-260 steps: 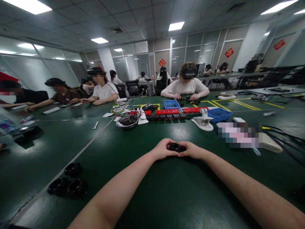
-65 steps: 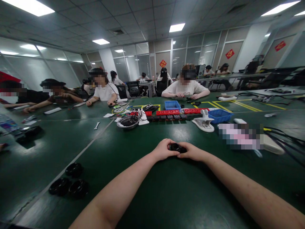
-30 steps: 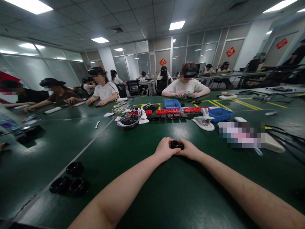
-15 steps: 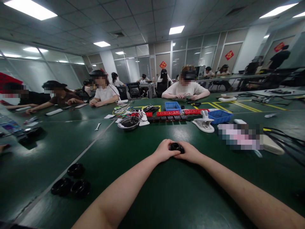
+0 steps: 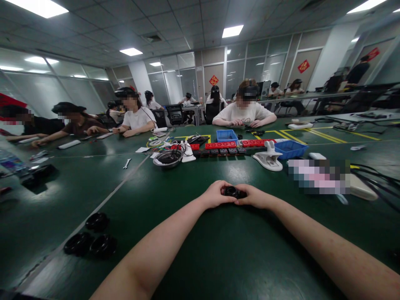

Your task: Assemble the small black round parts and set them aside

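A glossy black round part with a ringed opening on top [image 5: 231, 191] is at the middle of the green table. From its left side my left hand [image 5: 215, 195] closes round it, thumb along the near edge. My right hand [image 5: 253, 196] is closed at the right side, fingers on a dark portion beside the ring. Whether that portion belongs to the same part, I cannot tell. Three similar black ring-shaped parts lie together at the lower left: one behind [image 5: 97, 221], one at left [image 5: 78, 243] and one at right [image 5: 103, 246].
Beyond my hands stand a metal bowl [image 5: 168, 159], red power strips [image 5: 220, 145], a white clip stand [image 5: 268, 157] and two blue trays [image 5: 290, 149]. A wrench [image 5: 126, 163] lies left. Cables and a pale box [image 5: 362, 187] are at right. A person [image 5: 243, 110] sits opposite.
My right hand has shifted slightly right, so more of the black material between the hands shows. My left hand stays round the part. The view has tilted a little.
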A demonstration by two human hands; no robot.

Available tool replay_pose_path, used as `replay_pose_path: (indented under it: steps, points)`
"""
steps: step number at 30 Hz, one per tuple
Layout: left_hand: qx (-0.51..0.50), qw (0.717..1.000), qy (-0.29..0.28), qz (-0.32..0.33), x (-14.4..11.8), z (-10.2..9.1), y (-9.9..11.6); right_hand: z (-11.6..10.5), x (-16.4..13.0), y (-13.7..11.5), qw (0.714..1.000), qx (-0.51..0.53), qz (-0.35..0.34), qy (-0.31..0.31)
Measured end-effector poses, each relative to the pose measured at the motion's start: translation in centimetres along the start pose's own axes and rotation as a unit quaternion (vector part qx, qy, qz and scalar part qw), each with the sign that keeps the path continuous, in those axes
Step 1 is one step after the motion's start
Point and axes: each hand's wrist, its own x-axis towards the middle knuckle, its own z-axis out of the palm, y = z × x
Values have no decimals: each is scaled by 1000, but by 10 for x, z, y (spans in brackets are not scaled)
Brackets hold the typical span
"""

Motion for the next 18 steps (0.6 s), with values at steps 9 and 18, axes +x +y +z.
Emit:
replay_pose_path:
  steps: [9,18]
  points:
    - [-5,1000,-2,-9,-1,-1,2,-1,-1,-4,1000,7,-1,0]
    - [-10,999,31,-21,-2,5,4,3,0,-3,998,23,54,24]
